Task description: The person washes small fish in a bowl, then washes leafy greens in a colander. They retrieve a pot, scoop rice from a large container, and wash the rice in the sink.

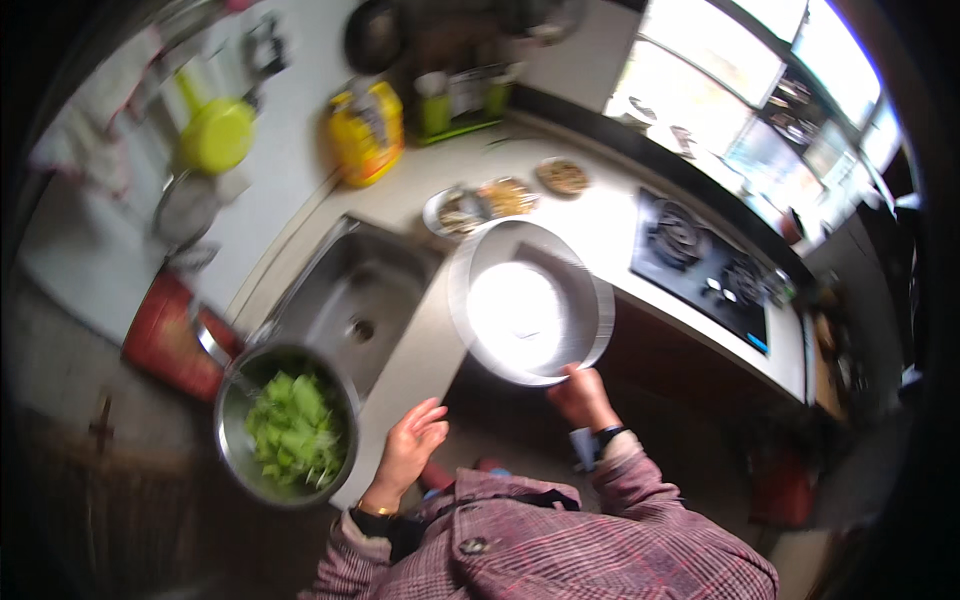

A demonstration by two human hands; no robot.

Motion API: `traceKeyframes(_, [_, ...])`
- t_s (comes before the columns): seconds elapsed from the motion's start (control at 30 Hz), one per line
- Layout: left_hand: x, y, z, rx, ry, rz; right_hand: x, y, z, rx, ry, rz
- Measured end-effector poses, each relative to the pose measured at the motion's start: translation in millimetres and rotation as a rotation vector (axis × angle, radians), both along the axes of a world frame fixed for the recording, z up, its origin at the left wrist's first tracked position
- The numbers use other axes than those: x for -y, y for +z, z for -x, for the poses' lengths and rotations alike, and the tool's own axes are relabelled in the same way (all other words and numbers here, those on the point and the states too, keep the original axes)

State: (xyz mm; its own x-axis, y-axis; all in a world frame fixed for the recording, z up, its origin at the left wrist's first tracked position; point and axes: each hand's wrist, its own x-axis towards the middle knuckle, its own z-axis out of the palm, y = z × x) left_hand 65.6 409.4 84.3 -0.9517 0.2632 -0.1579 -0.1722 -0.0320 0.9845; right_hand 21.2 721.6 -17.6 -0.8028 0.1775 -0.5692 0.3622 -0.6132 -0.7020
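Note:
A large shiny metal basin [592, 300] is tilted in front of me, its near rim gripped by my right hand [583, 394]. My left hand [409, 442] is raised beside the counter's edge with its fingers apart, holding nothing. To its left, a metal bowl [229, 450] contains leafy greens [292, 424]. That bowl stands at the near end of a stainless steel sink [352, 289]. Just beyond the basin are a dish of food [456, 210], another dish under clear wrap [510, 196] and a small round bowl of food [562, 177].
A black gas hob [697, 262] is set in the counter [600, 232] at right. A yellow jug [365, 135] and a green rack [461, 131] stand at the back. A red board [169, 337] lies left of the sink. A yellow-green ladle [217, 135] and a strainer [186, 208] hang on the wall.

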Motion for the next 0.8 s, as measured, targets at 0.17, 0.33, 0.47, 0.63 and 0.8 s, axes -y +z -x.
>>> traceKeyframes(0.17, [54.8,-22.0,-7.4,0.059,0.110,0.037,-95.2,-71.0,99.0,0.031,-0.211,0.070])
traceKeyframes(0.33, [104.4,-42.3,-14.8,0.093,0.391,0.186,-190.2,-137.3,204.7,0.155,-0.102,0.167])
traceKeyframes(0.47, [128.3,-47.6,-28.4,0.115,0.797,0.104,-229.1,-165.5,265.4,0.222,0.012,0.093])
traceKeyframes(0.63, [161.0,-54.4,-27.0,0.164,1.039,0.052,-246.0,-193.0,307.2,0.239,-0.050,0.071])
traceKeyframes(0.8, [185.9,-53.0,-2.3,0.226,0.942,0.800,-256.5,-207.2,329.8,0.209,-0.002,0.217])
